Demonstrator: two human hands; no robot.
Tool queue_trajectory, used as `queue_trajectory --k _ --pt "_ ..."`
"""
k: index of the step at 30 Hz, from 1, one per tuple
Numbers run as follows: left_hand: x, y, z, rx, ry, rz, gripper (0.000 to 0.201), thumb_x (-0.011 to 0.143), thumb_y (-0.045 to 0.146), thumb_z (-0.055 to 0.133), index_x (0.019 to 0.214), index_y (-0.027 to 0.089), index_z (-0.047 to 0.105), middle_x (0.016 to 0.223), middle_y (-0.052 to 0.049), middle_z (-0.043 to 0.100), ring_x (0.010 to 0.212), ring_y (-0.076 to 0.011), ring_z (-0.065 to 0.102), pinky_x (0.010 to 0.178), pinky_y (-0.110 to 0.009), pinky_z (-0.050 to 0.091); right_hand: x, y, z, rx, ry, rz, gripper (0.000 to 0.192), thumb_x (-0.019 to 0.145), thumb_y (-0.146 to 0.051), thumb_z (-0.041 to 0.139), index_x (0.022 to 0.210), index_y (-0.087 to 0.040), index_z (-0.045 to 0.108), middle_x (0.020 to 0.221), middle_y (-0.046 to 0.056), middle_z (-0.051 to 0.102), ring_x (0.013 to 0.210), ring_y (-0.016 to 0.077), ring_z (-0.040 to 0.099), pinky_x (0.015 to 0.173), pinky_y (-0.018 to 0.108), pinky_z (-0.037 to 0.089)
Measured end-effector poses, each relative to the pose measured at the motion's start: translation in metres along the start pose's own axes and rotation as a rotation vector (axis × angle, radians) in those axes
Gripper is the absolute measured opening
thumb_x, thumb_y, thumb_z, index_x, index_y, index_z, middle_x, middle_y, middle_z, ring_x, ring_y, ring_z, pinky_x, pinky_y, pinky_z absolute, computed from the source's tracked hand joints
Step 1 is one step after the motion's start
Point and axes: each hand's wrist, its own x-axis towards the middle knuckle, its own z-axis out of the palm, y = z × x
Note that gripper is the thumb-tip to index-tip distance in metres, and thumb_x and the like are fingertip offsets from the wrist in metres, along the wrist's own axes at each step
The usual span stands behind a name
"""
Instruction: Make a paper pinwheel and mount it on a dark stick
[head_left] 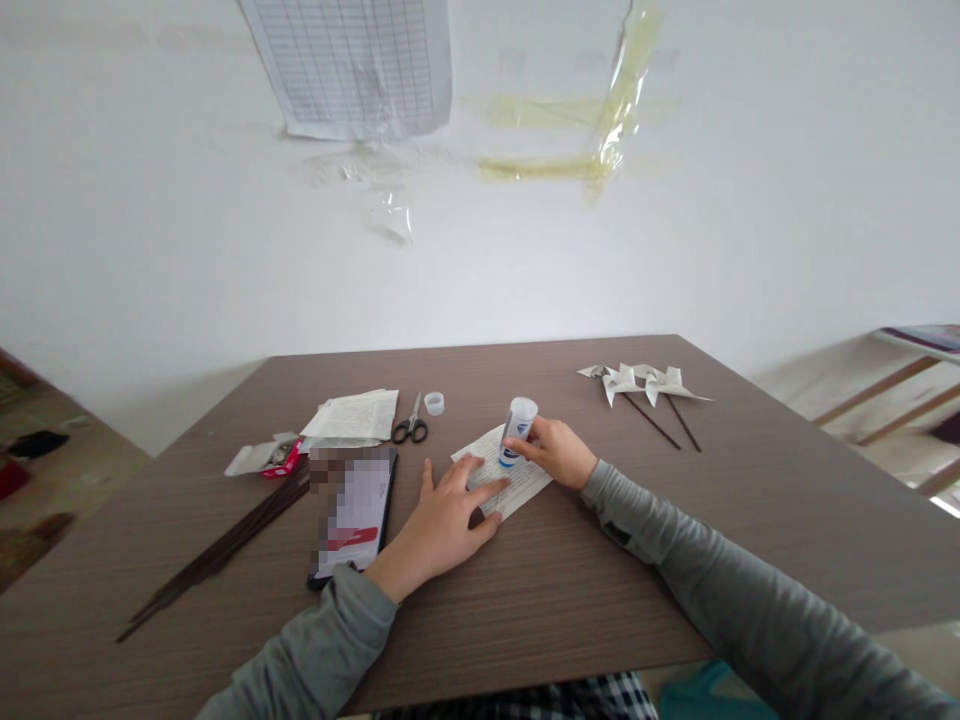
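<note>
Wooden table (pixel 570 590), glue stick (pixel 517 428) between right hand (pixel 556 450) fingers, on paper (pixel 517 478)

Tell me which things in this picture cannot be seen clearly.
- Phone screen: blurred out, head view.
- Glue stick tip: hidden against the printed paper.
- Printed paper text: too small to read; partly covered by the left hand.
- Right hand fingertips: hidden behind the glue stick.
- Wall chart: cut off by the top edge.

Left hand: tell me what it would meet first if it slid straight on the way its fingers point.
The left hand points up and right across the printed paper strip. First in line is probably the white glue stick held by the right hand; depth is unclear.
</note>
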Motion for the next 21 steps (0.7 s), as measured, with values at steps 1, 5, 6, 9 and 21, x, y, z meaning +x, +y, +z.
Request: queue_trajectory --k 1,5,6,9,21 --pt "0.0002 -0.0006 0.0006 0.006 0.008 0.004 0.055 0.121 0.036 0.076 0.176 0.035 0.078 0.195 -0.022 0.059 0.184 -0.0502 0.053 0.148 -0.099 0.018 -0.0003 -0.0010 -0.0003 -0.036 -0.008 -0.021 0.033 0.115 -0.050 0.092 0.100 -0.024 0.078 0.098 0.008 0.093 0.091 0.0309 0.091 0.080 0.036 0.063" --pt "0.0009 -0.0029 0.0020 0.015 0.033 -0.018 0.066 0.118 0.041 0.079 0.183 0.031 0.070 0.194 -0.022 0.061 0.180 -0.0503 0.059 0.150 -0.097 0.019 -0.0018 -0.0051 -0.0007 -0.172 -0.028 -0.089 0.031 0.111 -0.049 0.099 0.109 -0.022 0.084 0.102 0.009 0.094 0.095 0.0306 0.091 0.084 0.035 0.063" --pt "0.0009 -0.0033 0.0021 0.021 0.033 -0.031 0.070 0.118 0.043 0.079 0.185 0.030 0.068 0.196 -0.023 0.060 0.181 -0.0512 0.058 0.151 -0.096 0.018 -0.0020 -0.0058 -0.0007 -0.194 -0.032 -0.103 0.030 0.110 -0.049 0.100 0.109 -0.023 0.085 0.102 0.009 0.094 0.095 0.0305 0.091 0.085 0.036 0.063" --pt "0.0004 -0.0036 0.0025 0.054 0.012 -0.061 0.073 0.119 0.048 0.078 0.188 0.030 0.064 0.201 -0.020 0.053 0.187 -0.0515 0.050 0.152 -0.095 0.017 -0.0025 -0.0067 -0.0007 -0.229 -0.034 -0.135 0.027 0.109 -0.047 0.100 0.108 -0.024 0.086 0.101 0.008 0.093 0.094 0.0307 0.090 0.087 0.037 0.064" --pt "-0.0010 -0.0026 0.0022 0.077 0.006 -0.077 0.074 0.121 0.057 0.074 0.189 0.032 0.064 0.202 -0.016 0.051 0.189 -0.0511 0.046 0.153 -0.093 0.022 -0.0069 -0.0081 0.0009 -0.311 -0.050 -0.170 0.023 0.119 -0.045 0.087 0.116 -0.022 0.087 0.109 0.012 0.095 0.113 0.0364 0.092 0.120 0.049 0.066"
